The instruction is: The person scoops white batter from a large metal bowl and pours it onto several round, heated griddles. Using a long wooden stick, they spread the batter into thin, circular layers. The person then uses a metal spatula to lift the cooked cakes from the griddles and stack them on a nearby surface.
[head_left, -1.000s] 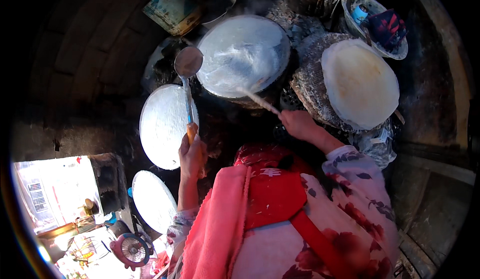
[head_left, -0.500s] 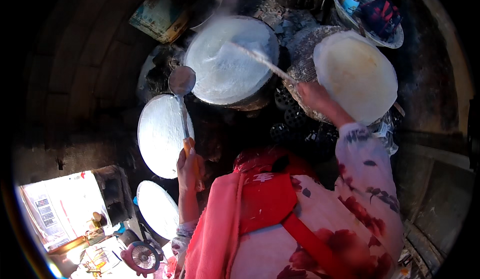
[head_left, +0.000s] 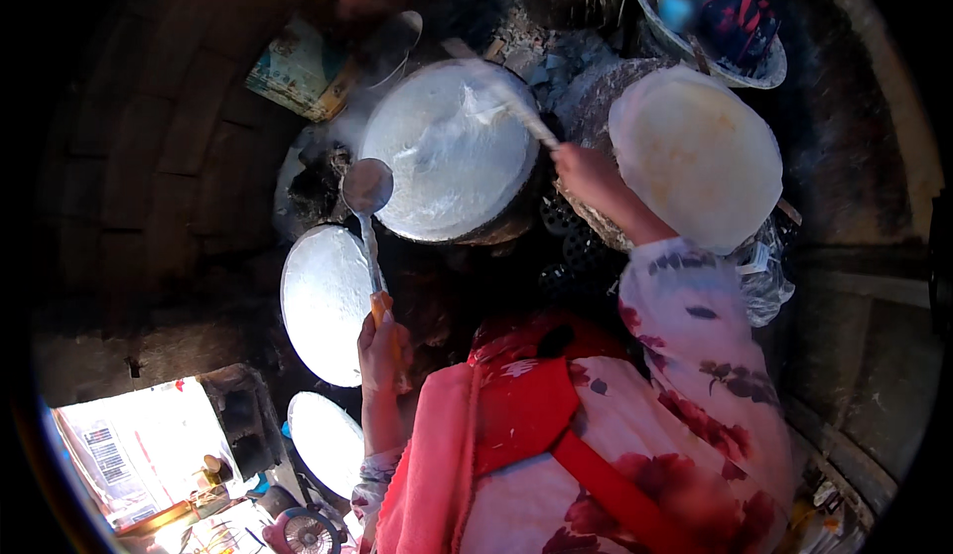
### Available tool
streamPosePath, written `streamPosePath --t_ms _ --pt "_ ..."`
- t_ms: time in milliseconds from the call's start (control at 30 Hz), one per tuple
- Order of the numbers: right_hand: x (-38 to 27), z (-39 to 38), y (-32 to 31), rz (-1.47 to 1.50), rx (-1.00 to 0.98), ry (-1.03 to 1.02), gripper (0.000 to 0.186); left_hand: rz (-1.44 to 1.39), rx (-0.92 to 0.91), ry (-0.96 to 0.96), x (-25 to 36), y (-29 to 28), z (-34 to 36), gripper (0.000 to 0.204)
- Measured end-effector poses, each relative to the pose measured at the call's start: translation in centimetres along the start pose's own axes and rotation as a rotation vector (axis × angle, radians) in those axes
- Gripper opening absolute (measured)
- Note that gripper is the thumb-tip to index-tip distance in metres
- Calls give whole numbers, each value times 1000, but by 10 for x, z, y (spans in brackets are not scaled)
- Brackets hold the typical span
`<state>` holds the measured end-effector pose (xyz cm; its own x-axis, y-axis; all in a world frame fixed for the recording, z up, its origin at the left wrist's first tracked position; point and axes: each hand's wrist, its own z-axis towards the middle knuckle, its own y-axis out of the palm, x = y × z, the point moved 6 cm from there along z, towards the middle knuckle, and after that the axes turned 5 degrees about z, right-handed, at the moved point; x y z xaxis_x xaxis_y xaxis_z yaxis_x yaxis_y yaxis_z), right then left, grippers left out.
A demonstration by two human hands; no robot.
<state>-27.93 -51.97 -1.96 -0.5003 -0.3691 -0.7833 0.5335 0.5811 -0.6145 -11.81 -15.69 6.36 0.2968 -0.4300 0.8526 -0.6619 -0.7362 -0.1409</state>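
Observation:
My left hand (head_left: 383, 353) grips the orange handle of a metal ladle (head_left: 367, 187), whose round head is raised beside the middle griddle. My right hand (head_left: 586, 177) is closed on a pale wooden stick (head_left: 516, 102), slightly blurred, whose far end is over the upper edge of that white-coated round griddle (head_left: 437, 172); steam rises around it. A second white-coated round surface (head_left: 324, 296) is left of the ladle, and a third (head_left: 323, 440) lies below it. To the right, a stack of thin pale rounds (head_left: 695, 157) sits just beyond my right hand.
A basin (head_left: 764, 72) with dark red cloth and a blue item stands at upper right, a worn tin (head_left: 298, 72) at upper left. Perforated dark cylinders (head_left: 561, 246) sit under the stack. A small fan (head_left: 303, 534) and a bright opening are at lower left; dark walls surround me.
The stick has swept from the griddle's near edge up to its far edge, with my right hand moving away from me. The view has shifted; my left hand still holds the ladle.

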Motion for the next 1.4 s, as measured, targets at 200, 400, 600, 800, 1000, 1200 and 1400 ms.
streamPosePath --t_ms 200,400,600,800,1000,1200,1400 --pt "-20 -26 39 -269 -43 14 17 57 -100 -57 15 20 20 30" --pt "-25 1 6 -158 90 24 18 143 -52 -59 28 13 32 30" --pt "-48 -7 56 -303 -180 -128 18 144 -100 -81 35 13 51 32" --pt "-13 -17 13 -97 179 71 19 93 -124 -117 33 6 48 32" --pt "-68 -61 120 -44 -111 -38 25 76 -201 -203 33 18 46 32" --pt "-102 -67 143 69 -1 -178 21 -423 -311 -231 37 12 23 34" --pt "-170 -83 97 62 25 -457 16 -808 -377 -239 23 -10 32 33"
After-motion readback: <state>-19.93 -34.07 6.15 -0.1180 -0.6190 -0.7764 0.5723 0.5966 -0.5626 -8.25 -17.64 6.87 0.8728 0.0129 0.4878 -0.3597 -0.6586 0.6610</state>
